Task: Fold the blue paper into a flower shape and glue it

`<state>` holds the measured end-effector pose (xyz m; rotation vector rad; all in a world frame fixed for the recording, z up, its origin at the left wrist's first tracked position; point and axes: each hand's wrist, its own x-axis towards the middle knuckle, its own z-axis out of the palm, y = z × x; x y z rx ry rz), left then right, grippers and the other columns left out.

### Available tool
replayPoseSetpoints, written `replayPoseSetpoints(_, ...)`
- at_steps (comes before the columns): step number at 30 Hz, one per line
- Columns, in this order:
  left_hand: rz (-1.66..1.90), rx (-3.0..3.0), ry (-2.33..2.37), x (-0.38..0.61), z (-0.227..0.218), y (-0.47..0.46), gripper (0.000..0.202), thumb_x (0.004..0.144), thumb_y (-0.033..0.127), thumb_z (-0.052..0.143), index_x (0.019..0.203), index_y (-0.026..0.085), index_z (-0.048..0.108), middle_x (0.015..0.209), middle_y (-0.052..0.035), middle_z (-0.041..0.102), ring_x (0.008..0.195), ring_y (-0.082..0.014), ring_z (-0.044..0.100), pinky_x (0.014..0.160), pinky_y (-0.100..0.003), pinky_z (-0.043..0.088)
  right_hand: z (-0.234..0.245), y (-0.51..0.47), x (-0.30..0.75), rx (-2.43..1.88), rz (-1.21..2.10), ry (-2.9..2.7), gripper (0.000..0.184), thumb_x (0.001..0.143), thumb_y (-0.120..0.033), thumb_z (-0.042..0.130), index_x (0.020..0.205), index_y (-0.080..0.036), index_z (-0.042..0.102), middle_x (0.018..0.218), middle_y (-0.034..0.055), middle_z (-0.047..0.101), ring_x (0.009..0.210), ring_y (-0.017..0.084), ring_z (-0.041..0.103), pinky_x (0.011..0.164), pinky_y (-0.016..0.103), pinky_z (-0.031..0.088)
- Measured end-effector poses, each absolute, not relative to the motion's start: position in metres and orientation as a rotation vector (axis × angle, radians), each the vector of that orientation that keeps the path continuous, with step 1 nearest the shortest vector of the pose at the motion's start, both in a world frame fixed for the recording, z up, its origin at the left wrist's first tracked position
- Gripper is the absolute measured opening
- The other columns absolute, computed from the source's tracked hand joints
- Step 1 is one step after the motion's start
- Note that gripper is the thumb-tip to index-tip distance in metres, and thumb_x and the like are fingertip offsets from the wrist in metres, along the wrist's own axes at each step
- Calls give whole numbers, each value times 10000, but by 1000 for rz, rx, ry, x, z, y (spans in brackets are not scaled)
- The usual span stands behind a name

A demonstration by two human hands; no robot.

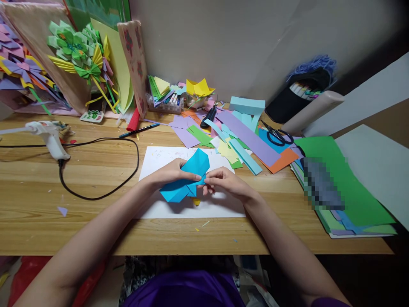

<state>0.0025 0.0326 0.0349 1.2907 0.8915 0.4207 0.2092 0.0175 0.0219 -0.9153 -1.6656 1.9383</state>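
Note:
A folded piece of blue paper [188, 179] is held just above a white sheet [166, 204] lying on the wooden desk [47, 213]. My left hand [172, 171] grips the blue paper from its left side, fingers curled over the top fold. My right hand [223, 181] pinches the paper's right edge between thumb and fingertips. A small yellow scrap [196, 201] shows under the blue paper.
A white glue gun [47, 134] with a black looping cord [128, 170] lies at left. Paper flowers [76, 51] stand behind. Coloured strips [243, 140], black scissors [277, 135], a pen [139, 130] and a stack of coloured sheets [345, 187] lie to the right.

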Motion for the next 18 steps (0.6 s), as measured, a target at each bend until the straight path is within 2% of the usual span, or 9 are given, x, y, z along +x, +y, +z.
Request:
replayPoseSetpoints(8, 407, 1197, 821, 2, 36, 32, 275, 644, 331, 728, 777, 106, 643, 731, -48, 656, 601, -117, 573, 584, -234, 456, 23, 17, 211, -870, 2025, -1602, 213, 820, -290, 583, 732, -149, 716, 712, 42, 688, 554, 51, 530, 559, 185, 439)
replayPoseSetpoints(14, 400, 1135, 792, 2, 37, 31, 240, 636, 306, 740, 740, 113, 641, 693, -33, 661, 588, -116, 585, 565, -224, 460, 23, 16, 212, -863, 2134, -1556, 224, 824, -308, 579, 888, -141, 714, 740, 54, 693, 545, 47, 539, 537, 179, 437)
replayPoseSetpoints(18, 387, 1095, 760, 1, 34, 31, 240, 628, 310, 746, 728, 120, 637, 693, -31, 665, 585, -124, 597, 575, -247, 481, 22, 15, 210, -859, 2171, -1517, 233, 833, -300, 562, 898, -132, 710, 740, 62, 697, 552, 55, 557, 530, 177, 442)
